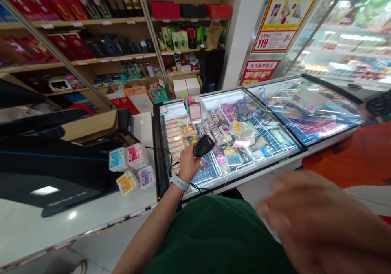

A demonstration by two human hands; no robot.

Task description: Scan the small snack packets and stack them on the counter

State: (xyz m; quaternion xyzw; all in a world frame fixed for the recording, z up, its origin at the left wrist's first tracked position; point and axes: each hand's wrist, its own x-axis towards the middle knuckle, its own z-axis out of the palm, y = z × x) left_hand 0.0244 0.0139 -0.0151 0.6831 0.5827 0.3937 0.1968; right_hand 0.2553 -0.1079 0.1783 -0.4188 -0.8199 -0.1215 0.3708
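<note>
My left hand [188, 162], with a white watch on the wrist, is closed around a black barcode scanner [203, 144] held above the glass lid of a chest freezer [232, 172]. The scanner's black cable runs down from the hand over the freezer's front edge. My right hand [308, 221] is close to the camera at the lower right, blurred by motion, and its fingers cannot be made out. Several small colourful packs [132, 168] sit on the white counter [61, 229] to the left of my left hand.
A black monitor [45, 160] stands on the counter at left. Wooden shelves [91, 58] of boxed goods fill the back wall. The freezer holds several wrapped ice creams. A person in an orange top [357, 155] stands at the right, with a glass-door cooler [345, 33] behind.
</note>
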